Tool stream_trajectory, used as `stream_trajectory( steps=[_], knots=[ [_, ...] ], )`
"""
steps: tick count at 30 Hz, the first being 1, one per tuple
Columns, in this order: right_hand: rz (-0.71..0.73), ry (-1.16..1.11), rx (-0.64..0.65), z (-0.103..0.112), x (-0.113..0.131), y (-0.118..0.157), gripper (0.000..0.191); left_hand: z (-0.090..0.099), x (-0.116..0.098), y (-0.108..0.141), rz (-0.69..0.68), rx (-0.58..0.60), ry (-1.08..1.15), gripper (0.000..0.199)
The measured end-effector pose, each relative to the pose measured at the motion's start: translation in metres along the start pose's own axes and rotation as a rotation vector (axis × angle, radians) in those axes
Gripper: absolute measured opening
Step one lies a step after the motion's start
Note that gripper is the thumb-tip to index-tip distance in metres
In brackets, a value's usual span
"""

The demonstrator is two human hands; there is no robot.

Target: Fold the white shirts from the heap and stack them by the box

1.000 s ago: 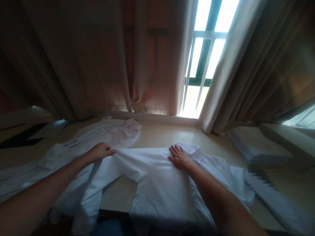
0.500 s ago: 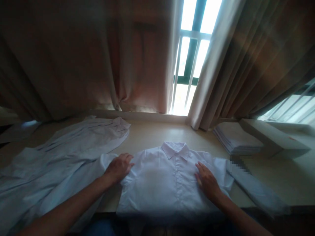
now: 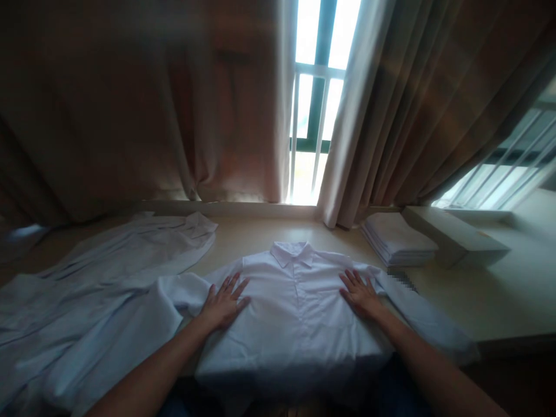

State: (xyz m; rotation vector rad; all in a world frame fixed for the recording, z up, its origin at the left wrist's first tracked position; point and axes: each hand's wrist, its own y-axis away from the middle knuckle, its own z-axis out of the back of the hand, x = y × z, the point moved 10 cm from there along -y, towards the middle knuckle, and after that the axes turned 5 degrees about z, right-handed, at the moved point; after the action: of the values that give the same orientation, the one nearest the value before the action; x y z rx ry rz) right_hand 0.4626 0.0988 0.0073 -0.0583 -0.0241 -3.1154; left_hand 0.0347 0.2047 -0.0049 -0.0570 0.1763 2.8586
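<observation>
A white collared shirt (image 3: 278,324) lies front up on the pale table (image 3: 256,229), its collar toward the window and its lower part reaching the near edge. On the shirt's left side, near the sleeve, my left hand (image 3: 225,302) rests flat with fingers spread. My right hand (image 3: 361,294) lies open on the opposite side, below the shoulder, palm down. The right sleeve stretches out toward a dim pale strip at the right, where the two are hard to tell apart. Neither hand grips any cloth.
Several loose white garments (image 3: 99,289) are heaped at the left. A neat stack of folded white cloth (image 3: 399,237) stands at the back right, beside a pale box (image 3: 456,234). Brown curtains (image 3: 243,116) and a barred window (image 3: 310,110) rise behind the table.
My left hand has moved inward from the shirt's edge onto its front and spread its fingers. My right hand has flattened. The sleeves reach farther outward, and the view has turned slightly right.
</observation>
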Motion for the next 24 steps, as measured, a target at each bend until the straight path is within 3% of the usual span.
stream_trajectory(
  steps=[2, 5, 9, 12, 14, 16, 18, 21, 24],
  knots=[
    [0.020, 0.015, -0.042, 0.016, 0.013, -0.010, 0.060, 0.006, -0.005, -0.010, 0.016, -0.028, -0.010, 0.063],
    [0.145, -0.017, -0.171, 0.033, 0.066, -0.008, 0.057, 0.023, -0.021, -0.014, -0.029, -0.109, -0.053, 0.059],
    [0.279, -0.176, -0.095, 0.010, 0.153, 0.007, 0.056, 0.047, -0.061, 0.008, -0.183, -0.282, -0.063, 0.057],
    [0.279, -0.227, -0.061, -0.002, 0.193, 0.012, 0.061, 0.036, -0.089, 0.027, -0.244, -0.196, 0.002, 0.056],
    [0.276, -0.249, -0.086, 0.000, 0.200, 0.012, 0.061, 0.018, -0.095, 0.033, -0.218, -0.086, 0.034, 0.059],
    [0.265, -0.263, -0.148, 0.008, 0.189, 0.015, 0.056, 0.004, -0.091, 0.035, -0.169, -0.015, 0.051, 0.062],
    [0.186, -0.261, -0.257, 0.019, 0.155, 0.021, 0.048, -0.005, -0.086, 0.034, -0.141, 0.020, 0.061, 0.062],
    [-0.052, -0.256, -0.431, 0.033, 0.070, 0.041, 0.038, 0.000, -0.093, 0.031, -0.145, -0.033, 0.039, 0.060],
    [-0.350, -0.224, -0.495, 0.037, -0.017, 0.067, 0.039, 0.019, -0.132, 0.033, -0.254, -0.165, 0.039, 0.054]
  ],
)
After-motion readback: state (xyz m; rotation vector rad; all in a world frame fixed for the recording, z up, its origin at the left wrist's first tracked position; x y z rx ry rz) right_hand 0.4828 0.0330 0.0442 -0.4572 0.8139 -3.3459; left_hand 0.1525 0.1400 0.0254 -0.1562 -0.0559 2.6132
